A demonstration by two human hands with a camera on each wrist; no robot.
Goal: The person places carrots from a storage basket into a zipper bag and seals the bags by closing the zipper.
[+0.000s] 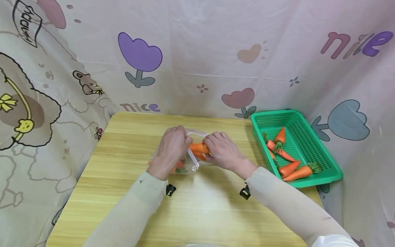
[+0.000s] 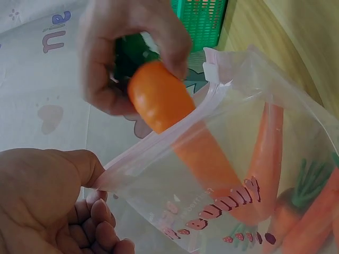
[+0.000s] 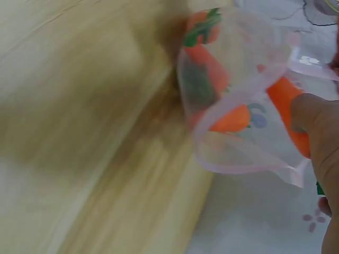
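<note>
A clear zip bag [image 2: 143, 153] with pink edging and printed lettering is held open at its mouth over the table. My left hand [image 1: 172, 147] pinches the bag's rim between thumb and finger. My right hand [image 1: 225, 151] grips an orange carrot [image 2: 159, 95] near its green top. In the left wrist view, the carrot's lower part is inside the bag, slanting down through the mouth. Several other carrots [image 2: 267, 159] with green tops lie in the bag, seen through its wall. The zip slider [image 2: 211, 72] sits at one end of the mouth.
A green mesh basket [image 1: 308, 137] stands at the table's right side, with several carrots [image 1: 297, 173] in it. The wooden table [image 1: 123, 144] meets a printed curtain [image 1: 191, 51] at its back. A pale edge shows at the bottom of the head view.
</note>
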